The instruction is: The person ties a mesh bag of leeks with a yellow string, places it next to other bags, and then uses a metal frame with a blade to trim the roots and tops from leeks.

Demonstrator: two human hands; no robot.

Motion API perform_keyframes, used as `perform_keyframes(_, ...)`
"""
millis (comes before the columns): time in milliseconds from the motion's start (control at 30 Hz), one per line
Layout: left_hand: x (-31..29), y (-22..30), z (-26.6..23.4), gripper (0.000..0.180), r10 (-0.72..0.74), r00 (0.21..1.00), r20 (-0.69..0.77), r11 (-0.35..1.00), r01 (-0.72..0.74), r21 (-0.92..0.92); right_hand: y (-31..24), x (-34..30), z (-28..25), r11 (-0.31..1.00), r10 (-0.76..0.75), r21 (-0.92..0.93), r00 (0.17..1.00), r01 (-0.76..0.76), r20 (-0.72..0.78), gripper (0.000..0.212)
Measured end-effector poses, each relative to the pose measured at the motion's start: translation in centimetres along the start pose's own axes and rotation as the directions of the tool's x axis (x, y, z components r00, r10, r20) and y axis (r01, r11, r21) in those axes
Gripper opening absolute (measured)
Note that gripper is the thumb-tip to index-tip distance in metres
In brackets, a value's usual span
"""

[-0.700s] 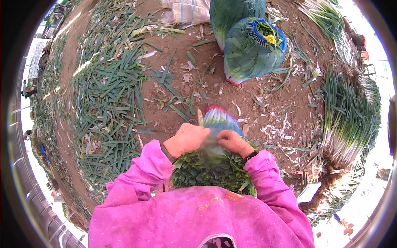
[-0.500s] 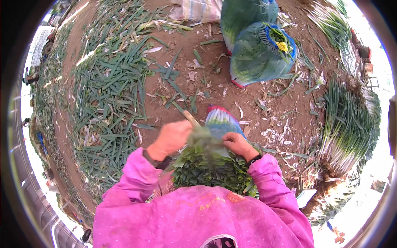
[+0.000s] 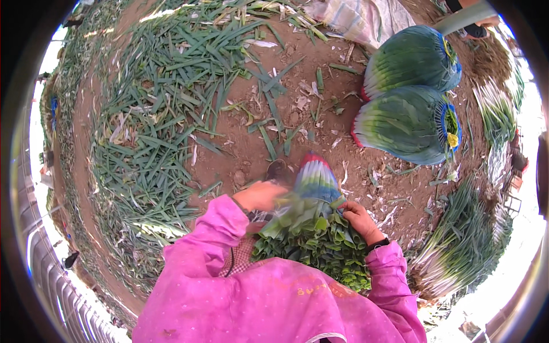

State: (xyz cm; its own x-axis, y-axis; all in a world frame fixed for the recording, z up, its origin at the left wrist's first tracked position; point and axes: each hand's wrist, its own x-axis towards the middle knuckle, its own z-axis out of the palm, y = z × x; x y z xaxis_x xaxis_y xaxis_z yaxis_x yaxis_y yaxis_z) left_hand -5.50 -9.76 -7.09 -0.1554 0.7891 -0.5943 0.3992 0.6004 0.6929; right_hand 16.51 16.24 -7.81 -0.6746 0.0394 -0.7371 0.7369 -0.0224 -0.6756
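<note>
Before me stands a blue net bag (image 3: 316,186) with a red end, packed with green onions whose pale ends show through the far side. Their cut green leaf tops (image 3: 320,248) bulge out toward my body. My left hand (image 3: 260,196) is at the left of the bundle, its fingers smeared by motion over blurred leaves, so their hold cannot be told. At the bundle's right edge, my right hand (image 3: 358,220) is closed in a pinch beside the net and leaves. What lies between its fingertips is hidden.
Two filled net bags (image 3: 400,123) lie on the soil ahead right, beside a pale woven sack (image 3: 366,20). Cut leaves (image 3: 154,131) litter the ground at left. Bunches of green onions (image 3: 457,234) lie at right. Another person's hand (image 3: 486,22) shows at far right.
The view has turned, so the filled bags appear farther right. My left hand has moved a little relative to the bundle; the stalk by it no longer shows clearly. My right hand stays at the bundle's right edge.
</note>
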Motion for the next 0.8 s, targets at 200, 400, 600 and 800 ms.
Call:
perform_keyframes(200,-1.6,0.0,-0.4,0.031,-0.083,0.982,0.171,0.992,0.065,0.105,-1.4,3.7,-1.2,0.943,0.042,-0.334,0.997,-0.018,0.065,0.032)
perform_keyframes(400,-8.3,6.2,2.8,0.03,0.146,0.981,0.126,0.967,-0.114,-0.228,-2.8,7.3,-0.2,0.706,0.063,-0.705,0.986,0.067,0.156,0.035)
perform_keyframes(600,-12.3,8.2,5.1,0.028,-0.081,0.981,0.177,0.765,0.175,-0.619,-4.1,6.1,1.1,0.824,-0.022,-0.533,0.95,0.194,0.312,0.033)
perform_keyframes(800,-6.9,8.9,0.2,0.023,0.183,0.828,-0.531,0.962,-0.038,0.272,-1.1,5.5,2.2,0.897,-0.187,-0.381,0.973,0.227,0.138,0.031)
